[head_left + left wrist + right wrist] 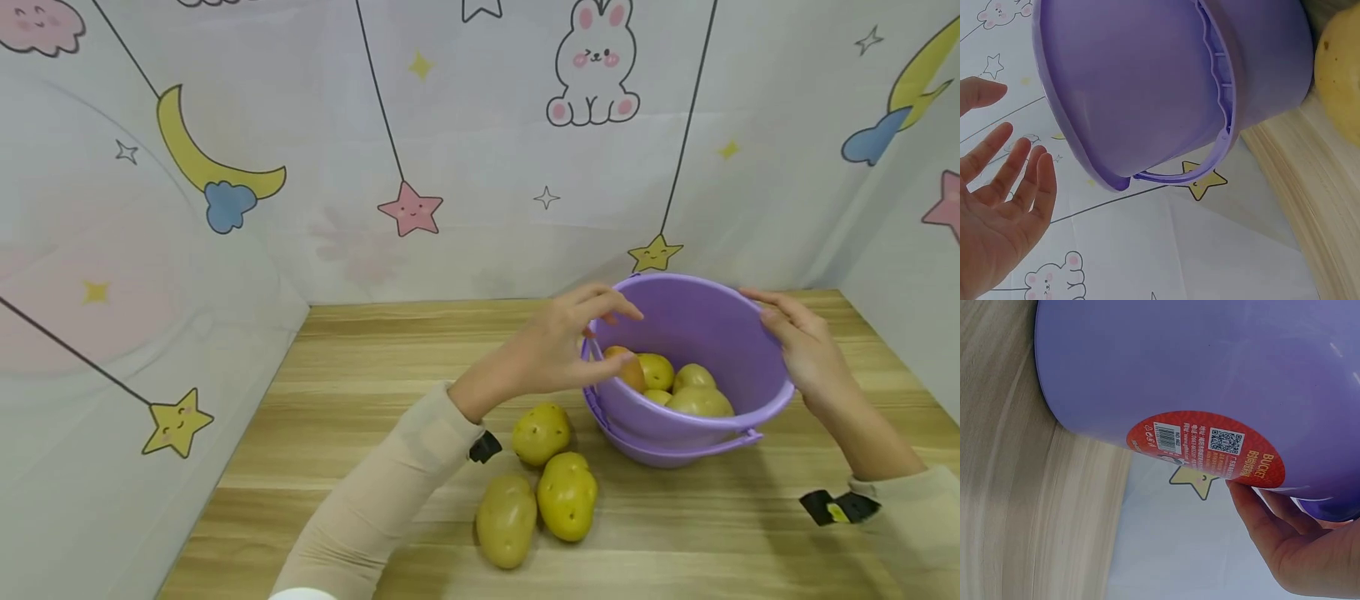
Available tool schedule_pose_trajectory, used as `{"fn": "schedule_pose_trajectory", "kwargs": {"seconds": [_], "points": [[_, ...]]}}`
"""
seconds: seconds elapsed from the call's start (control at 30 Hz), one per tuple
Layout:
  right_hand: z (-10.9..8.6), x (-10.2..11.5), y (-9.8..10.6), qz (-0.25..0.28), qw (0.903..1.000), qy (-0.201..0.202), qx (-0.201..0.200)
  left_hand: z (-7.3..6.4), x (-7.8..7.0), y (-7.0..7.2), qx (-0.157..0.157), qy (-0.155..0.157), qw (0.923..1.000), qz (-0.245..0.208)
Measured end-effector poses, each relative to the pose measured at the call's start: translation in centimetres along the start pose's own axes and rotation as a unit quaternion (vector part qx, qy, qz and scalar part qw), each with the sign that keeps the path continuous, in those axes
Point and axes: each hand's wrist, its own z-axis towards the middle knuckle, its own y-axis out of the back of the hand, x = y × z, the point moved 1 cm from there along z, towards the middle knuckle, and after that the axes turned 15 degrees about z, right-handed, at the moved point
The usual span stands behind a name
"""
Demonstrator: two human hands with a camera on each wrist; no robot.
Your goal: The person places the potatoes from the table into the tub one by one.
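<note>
A purple bucket (pixel 697 425) stands on the wooden table, its mouth towards the head camera. Inside it lie several potatoes (pixel 699 402) and an orange-toned round item (pixel 628 368), partly hidden by the left thumb. My right hand (pixel 813 350) holds the bucket's right rim, thumb at the edge and fingers along the outside. At the left rim hovers my left hand (pixel 558 337), its fingers spread and bent with nothing between them; the left wrist view shows this hand (pixel 1007 206) apart from the bucket wall. Three potatoes (pixel 567 497) lie on the table below the left forearm.
The bucket's handle (pixel 720 450) hangs down at its near side. A red oval label (pixel 1210 450) is stuck on the outer wall. White printed cloth (pixel 480 150) encloses the wooden tabletop (pixel 337 367) at the back and sides.
</note>
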Motion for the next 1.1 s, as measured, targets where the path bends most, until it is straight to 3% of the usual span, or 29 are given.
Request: {"fn": "schedule_pose_trajectory", "kwargs": {"seconds": [0.47, 0.73, 1.1], "points": [[0.0, 0.0, 0.0, 0.013, 0.9999, 0.001, 0.005, -2.4, 1.8, 1.2, -0.004, 0.056, 0.9984, 0.009], [-0.1, 0.1, -0.1, 0.009, 0.9999, -0.002, 0.006, -3.7, 2.7, 1.4, -0.015, 0.061, 0.9976, 0.029], [-0.1, 0.2, -0.1, 0.007, 1.0, 0.007, 0.001, -5.7, 3.9, 1.2, 0.014, 0.086, 0.9954, 0.039]]}}
